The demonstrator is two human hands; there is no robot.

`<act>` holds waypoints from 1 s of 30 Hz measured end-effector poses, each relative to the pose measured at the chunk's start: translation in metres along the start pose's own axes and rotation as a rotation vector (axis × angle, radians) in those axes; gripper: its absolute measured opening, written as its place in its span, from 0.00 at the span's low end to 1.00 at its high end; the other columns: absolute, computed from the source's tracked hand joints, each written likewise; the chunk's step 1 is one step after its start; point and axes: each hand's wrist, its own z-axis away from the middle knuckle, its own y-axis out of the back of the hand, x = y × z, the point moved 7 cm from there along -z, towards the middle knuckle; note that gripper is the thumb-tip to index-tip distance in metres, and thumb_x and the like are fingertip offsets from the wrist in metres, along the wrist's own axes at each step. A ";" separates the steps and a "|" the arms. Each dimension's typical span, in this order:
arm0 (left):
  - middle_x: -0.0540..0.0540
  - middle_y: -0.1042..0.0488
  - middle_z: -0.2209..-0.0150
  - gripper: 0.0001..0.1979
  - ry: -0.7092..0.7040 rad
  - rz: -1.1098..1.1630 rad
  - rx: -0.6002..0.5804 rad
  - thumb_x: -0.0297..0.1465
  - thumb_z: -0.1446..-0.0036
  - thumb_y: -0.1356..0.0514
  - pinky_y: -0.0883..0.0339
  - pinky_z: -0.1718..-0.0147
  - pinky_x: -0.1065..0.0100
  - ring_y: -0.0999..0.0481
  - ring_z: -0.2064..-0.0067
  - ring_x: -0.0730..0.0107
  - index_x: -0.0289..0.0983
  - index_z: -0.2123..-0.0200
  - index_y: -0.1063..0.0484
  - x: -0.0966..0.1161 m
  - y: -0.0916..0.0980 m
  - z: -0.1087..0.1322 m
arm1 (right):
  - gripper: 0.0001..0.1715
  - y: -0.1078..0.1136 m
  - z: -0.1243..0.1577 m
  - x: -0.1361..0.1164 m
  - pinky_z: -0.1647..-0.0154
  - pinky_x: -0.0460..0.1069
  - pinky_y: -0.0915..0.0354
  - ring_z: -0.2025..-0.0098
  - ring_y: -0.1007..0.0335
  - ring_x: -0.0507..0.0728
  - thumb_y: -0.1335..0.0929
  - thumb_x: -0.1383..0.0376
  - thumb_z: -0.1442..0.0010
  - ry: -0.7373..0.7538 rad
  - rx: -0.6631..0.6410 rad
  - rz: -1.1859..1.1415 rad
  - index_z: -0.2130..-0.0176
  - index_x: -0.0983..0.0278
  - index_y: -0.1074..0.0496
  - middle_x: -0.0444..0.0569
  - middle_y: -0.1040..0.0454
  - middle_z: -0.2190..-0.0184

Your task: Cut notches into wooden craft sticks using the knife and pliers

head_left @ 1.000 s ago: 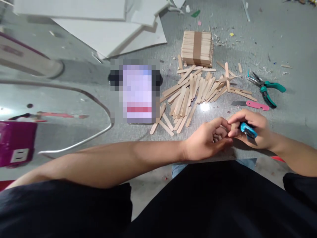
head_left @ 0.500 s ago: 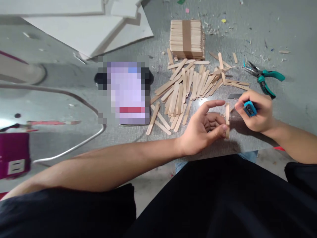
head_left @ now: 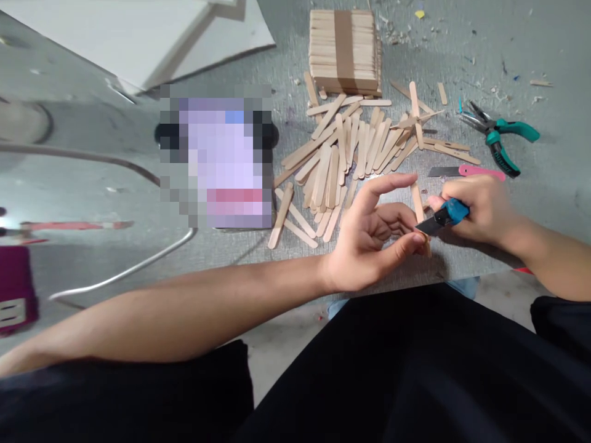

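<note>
My left hand (head_left: 381, 237) pinches a wooden craft stick (head_left: 417, 200) between its fingers, near the table's front edge. My right hand (head_left: 482, 206) is closed around a blue utility knife (head_left: 457, 210). The knife's dark blade (head_left: 433, 223) points left and lies against or just over the stick, close to my left thumb; whether it cuts into the wood I cannot tell. Beyond my hands is a heap of loose craft sticks (head_left: 330, 175). Past the right hand lies a pink-handled knife (head_left: 481, 171) with its blade out.
A paper-banded bundle of craft sticks (head_left: 318, 52) stands at the back. Green-handled pliers (head_left: 498, 132) lie to the right. On the left are a blurred-out phone-like device (head_left: 217, 160), a white cable (head_left: 124, 274), white boards (head_left: 115, 37) and a purple box (head_left: 16, 283).
My right hand has turned and come left, bringing the knife blade to the stick. The stick now tilts slightly. The camera view has shifted, uncovering the pink knife's handle.
</note>
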 end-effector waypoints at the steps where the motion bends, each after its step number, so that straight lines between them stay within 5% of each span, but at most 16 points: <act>1: 0.50 0.16 0.61 0.36 -0.017 -0.001 -0.016 0.31 0.26 0.26 0.15 0.60 0.68 0.09 0.62 0.66 0.47 0.26 0.41 0.001 0.000 -0.001 | 0.30 0.000 0.000 0.001 0.72 0.55 0.53 0.77 0.54 0.52 0.30 0.52 0.26 -0.023 -0.025 0.002 0.74 0.57 0.46 0.39 0.44 0.81; 8: 0.52 0.14 0.59 0.33 -0.131 0.026 -0.075 0.22 0.26 0.29 0.14 0.60 0.70 0.07 0.62 0.67 0.46 0.29 0.41 0.010 -0.001 -0.005 | 0.30 0.001 -0.002 0.004 0.69 0.56 0.53 0.76 0.54 0.54 0.33 0.49 0.26 -0.108 -0.120 0.032 0.74 0.56 0.46 0.41 0.45 0.81; 23: 0.52 0.12 0.62 0.25 -0.019 0.122 -0.010 0.28 0.24 0.29 0.18 0.67 0.70 0.08 0.66 0.66 0.46 0.39 0.42 0.012 -0.002 -0.006 | 0.33 0.003 -0.003 0.013 0.70 0.55 0.54 0.75 0.58 0.54 0.30 0.49 0.28 -0.086 -0.091 0.094 0.76 0.57 0.47 0.40 0.48 0.82; 30: 0.53 0.12 0.64 0.27 0.154 0.169 0.046 0.32 0.25 0.26 0.20 0.69 0.70 0.10 0.69 0.68 0.45 0.41 0.44 0.009 -0.002 -0.007 | 0.29 0.007 -0.001 0.014 0.66 0.56 0.47 0.74 0.50 0.56 0.33 0.50 0.22 0.001 0.020 0.205 0.72 0.55 0.42 0.42 0.42 0.80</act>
